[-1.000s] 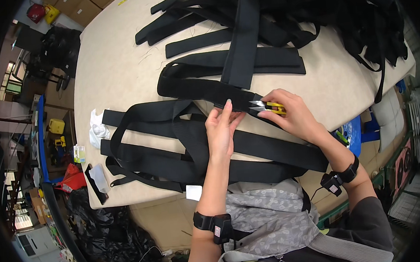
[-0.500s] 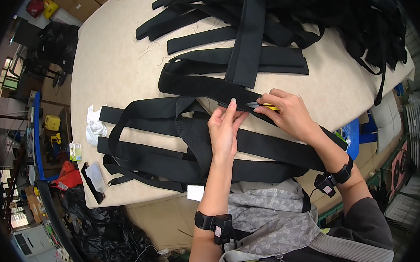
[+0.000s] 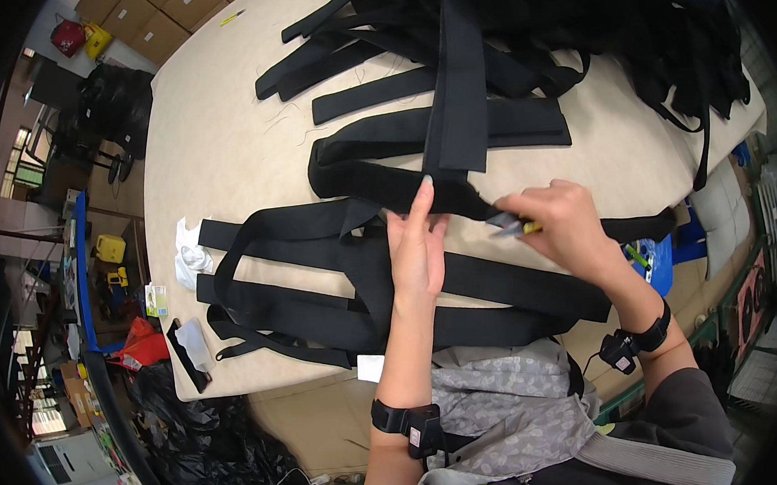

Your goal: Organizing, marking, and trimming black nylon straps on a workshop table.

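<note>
A wide black webbing strap (image 3: 384, 181) runs across the table in front of me, looping back at its left end. My left hand (image 3: 419, 249) grips it, thumb on top and fingers underneath. To the right, my right hand (image 3: 560, 221) is closed around small yellow-handled thread snips (image 3: 530, 228), their metal blades pointing left beside the strap's edge. The fingers of that hand also seem to pinch the strap's right part. More black straps (image 3: 321, 306) lie in loops under and left of my left hand. One strap (image 3: 459, 84) comes down from the far pile.
A large heap of black straps (image 3: 589, 12) covers the far right of the pale table (image 3: 218, 119). On its left edge lie crumpled white tissue (image 3: 193, 252) and a clear-and-black item (image 3: 190, 345). Loose threads and a yellow tool (image 3: 231, 18) lie farther back. A blue stool (image 3: 656, 264) stands at right.
My right hand has moved a little right and down with the snips, away from my left hand. The strap's edge between the hands is now pulled rightward. The whole view has shifted slightly.
</note>
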`<state>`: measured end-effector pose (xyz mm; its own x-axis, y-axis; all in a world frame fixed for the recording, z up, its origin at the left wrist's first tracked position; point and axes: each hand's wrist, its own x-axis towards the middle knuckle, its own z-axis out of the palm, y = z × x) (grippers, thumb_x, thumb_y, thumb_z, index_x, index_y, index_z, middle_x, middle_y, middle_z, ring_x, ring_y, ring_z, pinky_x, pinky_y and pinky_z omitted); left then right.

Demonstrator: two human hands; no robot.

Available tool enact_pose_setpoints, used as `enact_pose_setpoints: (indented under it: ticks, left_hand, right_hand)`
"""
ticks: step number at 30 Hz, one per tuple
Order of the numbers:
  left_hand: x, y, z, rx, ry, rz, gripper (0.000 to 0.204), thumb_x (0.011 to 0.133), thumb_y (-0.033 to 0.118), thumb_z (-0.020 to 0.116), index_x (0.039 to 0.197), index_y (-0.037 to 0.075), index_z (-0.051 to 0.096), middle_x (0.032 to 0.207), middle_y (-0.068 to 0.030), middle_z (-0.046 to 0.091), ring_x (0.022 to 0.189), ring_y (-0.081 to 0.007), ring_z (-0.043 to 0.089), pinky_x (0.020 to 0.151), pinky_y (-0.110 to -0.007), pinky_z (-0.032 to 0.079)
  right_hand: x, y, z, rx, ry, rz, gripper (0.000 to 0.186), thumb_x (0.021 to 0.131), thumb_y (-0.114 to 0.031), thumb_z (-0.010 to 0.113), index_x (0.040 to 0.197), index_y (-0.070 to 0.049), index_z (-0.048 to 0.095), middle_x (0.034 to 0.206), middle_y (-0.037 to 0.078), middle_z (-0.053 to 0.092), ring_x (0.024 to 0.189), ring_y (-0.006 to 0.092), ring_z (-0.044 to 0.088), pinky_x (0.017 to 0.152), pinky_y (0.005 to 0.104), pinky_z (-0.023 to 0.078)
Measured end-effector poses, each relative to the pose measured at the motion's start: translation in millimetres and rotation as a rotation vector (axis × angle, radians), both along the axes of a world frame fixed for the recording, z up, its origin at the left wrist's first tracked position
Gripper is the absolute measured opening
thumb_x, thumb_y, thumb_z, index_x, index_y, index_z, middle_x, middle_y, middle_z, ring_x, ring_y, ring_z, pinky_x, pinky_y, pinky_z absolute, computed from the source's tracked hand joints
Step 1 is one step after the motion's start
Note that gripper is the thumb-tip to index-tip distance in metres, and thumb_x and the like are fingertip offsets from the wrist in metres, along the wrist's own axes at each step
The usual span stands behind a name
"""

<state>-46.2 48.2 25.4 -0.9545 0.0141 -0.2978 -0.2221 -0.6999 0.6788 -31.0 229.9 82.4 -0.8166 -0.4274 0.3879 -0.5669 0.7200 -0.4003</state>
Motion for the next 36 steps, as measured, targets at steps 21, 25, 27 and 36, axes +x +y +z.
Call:
enact_pose_setpoints:
  ticks: [21, 25, 27, 36]
  left_hand:
    - [-8, -10, -4, 0.499, -0.426, 0.236, 0.055, 0.093, 0.049, 0.037, 0.118, 0.003, 0.053, 0.119, -0.0111, 0.056, 0.109, -0.027, 0.053, 0.094, -0.043, 0.042]
    - [-9, -8, 0, 0.436, -0.463, 0.271, 0.054, 0.093, 0.048, 0.037, 0.118, 0.003, 0.052, 0.119, -0.011, 0.056, 0.109, -0.0268, 0.053, 0.094, -0.043, 0.042]
    - [-9, -9, -1, 0.457, -0.452, 0.274, 0.053, 0.093, 0.048, 0.037, 0.118, 0.003, 0.053, 0.119, -0.0108, 0.056, 0.109, -0.0266, 0.053, 0.094, -0.043, 0.042]
    - [-7, -9, 3, 0.46, -0.389, 0.222, 0.051, 0.096, 0.044, 0.029, 0.102, 0.003, 0.058, 0.101, -0.0113, 0.061, 0.091, -0.0257, 0.056, 0.084, -0.043, 0.043]
  right_hand:
    - [27, -8, -57, -0.652, -0.868, -0.027, 0.027, 0.09, -0.029, 0.053, 0.094, -0.002, 0.058, 0.073, 0.012, 0.061, 0.067, 0.021, 0.058, 0.064, 0.0322, 0.045]
    - [23, -7, -59, -0.689, -0.888, -0.011, 0.024, 0.092, -0.023, 0.053, 0.095, 0.0, 0.057, 0.076, 0.006, 0.059, 0.073, 0.0108, 0.055, 0.069, 0.0286, 0.047]
    - [22, -8, -58, -0.713, -0.873, 0.004, 0.024, 0.092, -0.023, 0.053, 0.094, 0.0, 0.057, 0.076, 0.006, 0.059, 0.073, 0.0109, 0.055, 0.07, 0.0285, 0.047]
    - [20, -14, -54, -0.664, -0.837, 0.003, 0.024, 0.091, -0.023, 0.054, 0.093, 0.0, 0.058, 0.077, 0.007, 0.061, 0.073, 0.0117, 0.056, 0.068, 0.029, 0.047]
